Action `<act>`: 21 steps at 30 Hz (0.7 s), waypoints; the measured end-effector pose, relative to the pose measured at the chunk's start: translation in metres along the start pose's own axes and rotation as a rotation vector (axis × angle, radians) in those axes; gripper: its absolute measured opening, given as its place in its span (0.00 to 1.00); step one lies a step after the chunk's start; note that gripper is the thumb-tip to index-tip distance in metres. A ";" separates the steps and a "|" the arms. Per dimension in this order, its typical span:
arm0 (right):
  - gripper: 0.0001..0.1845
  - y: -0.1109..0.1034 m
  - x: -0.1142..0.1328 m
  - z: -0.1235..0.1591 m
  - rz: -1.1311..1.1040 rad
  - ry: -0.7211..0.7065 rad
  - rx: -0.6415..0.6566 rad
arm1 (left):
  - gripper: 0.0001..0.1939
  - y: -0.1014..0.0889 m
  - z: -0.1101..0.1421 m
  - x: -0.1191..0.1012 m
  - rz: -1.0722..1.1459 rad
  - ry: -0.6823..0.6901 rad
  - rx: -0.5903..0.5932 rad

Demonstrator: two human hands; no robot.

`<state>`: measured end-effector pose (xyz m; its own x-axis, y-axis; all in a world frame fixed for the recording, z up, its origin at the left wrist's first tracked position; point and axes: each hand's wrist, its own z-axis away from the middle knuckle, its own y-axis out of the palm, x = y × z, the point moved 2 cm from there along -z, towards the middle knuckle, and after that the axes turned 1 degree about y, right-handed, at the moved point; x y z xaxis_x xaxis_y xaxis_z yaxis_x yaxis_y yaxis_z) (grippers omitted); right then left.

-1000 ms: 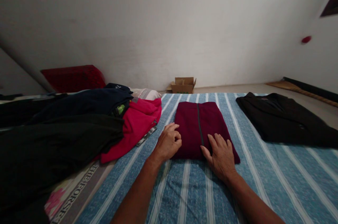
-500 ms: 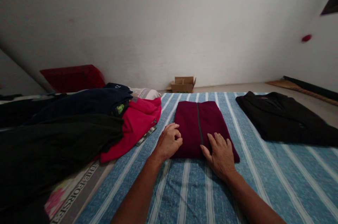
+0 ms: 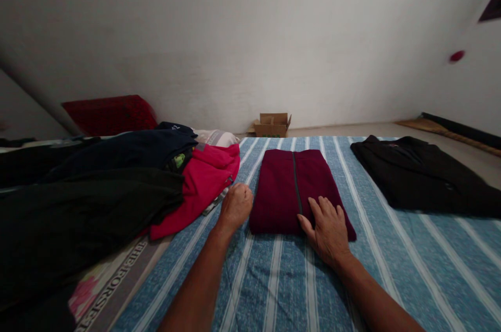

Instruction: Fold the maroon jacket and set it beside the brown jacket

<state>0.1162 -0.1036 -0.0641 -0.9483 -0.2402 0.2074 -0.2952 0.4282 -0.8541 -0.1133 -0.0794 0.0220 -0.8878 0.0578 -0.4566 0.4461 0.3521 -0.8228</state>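
A maroon garment with a dark zip, folded into a neat rectangle, lies flat on a blue striped sheet. My right hand rests on its near right part, palm down, fingers stretched out and slightly apart. Just off the garment's left edge is my left hand, curled into a loose fist above the sheet. Nothing shows in it.
On the left is a heap of clothes: a dark green garment, a navy one and a bright pink one. A folded black jacket lies to the right. Beyond the sheet's far edge stands an open cardboard box.
My left hand has moved left, off the maroon garment's edge, and its fingers have curled into a fist. My right hand stays in place on the garment.
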 end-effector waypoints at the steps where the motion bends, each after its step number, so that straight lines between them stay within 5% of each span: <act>1: 0.31 0.000 0.000 0.000 -0.002 0.000 0.000 | 0.13 0.000 0.000 0.004 0.009 -0.031 -0.017; 7: 0.31 0.001 0.000 0.000 -0.006 -0.004 -0.015 | 0.10 0.009 0.001 0.016 0.163 -0.045 -0.131; 12: 0.30 0.000 0.000 0.001 -0.006 -0.018 -0.059 | 0.11 0.020 0.003 0.002 0.020 0.117 0.004; 17: 0.29 -0.006 0.005 0.001 -0.046 -0.111 -0.146 | 0.11 0.022 0.006 -0.002 -0.022 0.006 0.058; 21: 0.28 -0.011 0.013 0.002 -0.114 -0.272 -0.174 | 0.13 0.026 0.008 -0.007 0.041 0.056 0.040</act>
<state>0.1077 -0.1133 -0.0531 -0.8492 -0.5086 0.1422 -0.4353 0.5217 -0.7337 -0.0949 -0.0781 0.0011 -0.8733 0.1240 -0.4710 0.4850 0.3108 -0.8174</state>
